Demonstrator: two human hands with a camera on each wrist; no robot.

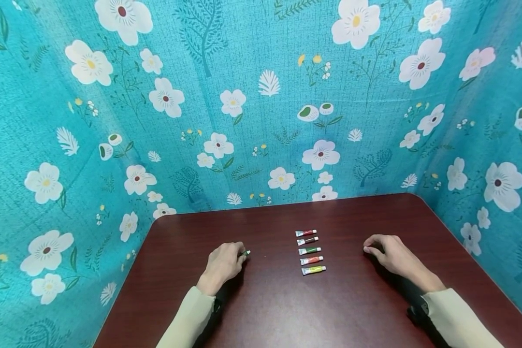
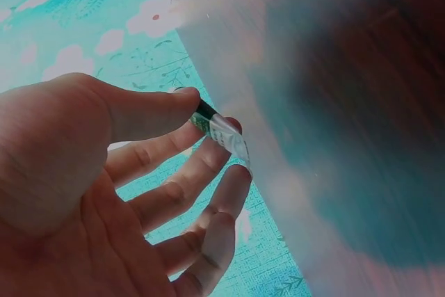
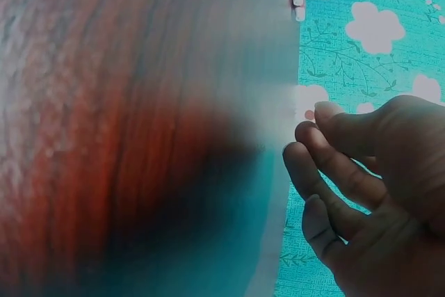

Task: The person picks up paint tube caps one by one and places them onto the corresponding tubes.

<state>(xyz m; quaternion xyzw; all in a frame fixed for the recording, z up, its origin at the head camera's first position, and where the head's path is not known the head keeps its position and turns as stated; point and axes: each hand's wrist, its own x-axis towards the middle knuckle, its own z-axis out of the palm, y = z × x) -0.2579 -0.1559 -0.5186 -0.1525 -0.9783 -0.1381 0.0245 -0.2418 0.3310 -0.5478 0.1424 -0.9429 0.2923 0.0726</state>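
Note:
My left hand (image 1: 224,262) is low over the left part of the table, pinching a small green paint tube (image 2: 221,131) between thumb and fingers. In the head view only one end of that tube pokes out past the fingertips. On the right side my right hand (image 1: 393,253) rests by the tabletop, its fingers loosely bent and nothing held. Between the hands several paint tubes lie in a column: red (image 1: 306,233), dark brown (image 1: 308,240), green (image 1: 310,251), orange-red (image 1: 311,260) and yellow (image 1: 313,270), caps pointing right.
The dark red-brown table (image 1: 278,309) has rounded far corners. A turquoise flowered curtain (image 1: 252,121) hangs behind it and along both sides. In the right wrist view, a few tube ends show blurred at the top.

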